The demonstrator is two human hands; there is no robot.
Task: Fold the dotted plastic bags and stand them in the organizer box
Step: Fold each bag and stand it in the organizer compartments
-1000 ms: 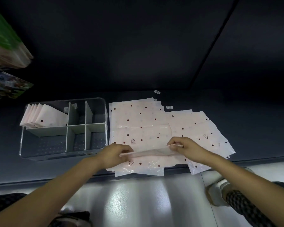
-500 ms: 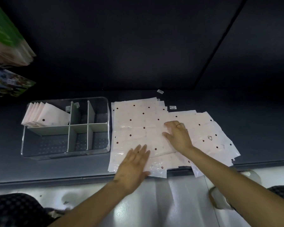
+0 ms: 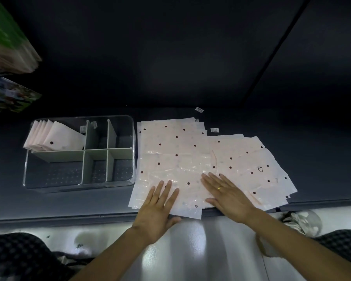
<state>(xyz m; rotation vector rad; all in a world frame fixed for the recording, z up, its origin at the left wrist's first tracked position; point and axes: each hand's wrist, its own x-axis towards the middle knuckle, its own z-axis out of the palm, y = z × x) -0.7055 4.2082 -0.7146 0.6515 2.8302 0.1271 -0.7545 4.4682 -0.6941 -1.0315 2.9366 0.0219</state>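
Hands are laid flat, fingers straight, on the top dotted plastic bag [image 3: 182,179] of a spread pile at the near edge of the dark desk [image 3: 312,159]. The left hand [image 3: 157,207] is pressed on the bag's near left part; the right hand [image 3: 227,193], on which a ring is worn, is pressed on its right part. Nothing is gripped. The clear organizer box [image 3: 79,153] is placed just left of the pile. Folded bags [image 3: 55,137] are stood, leaning, in its far-left compartment. Two small labels [image 3: 214,130] are seen beyond the pile.
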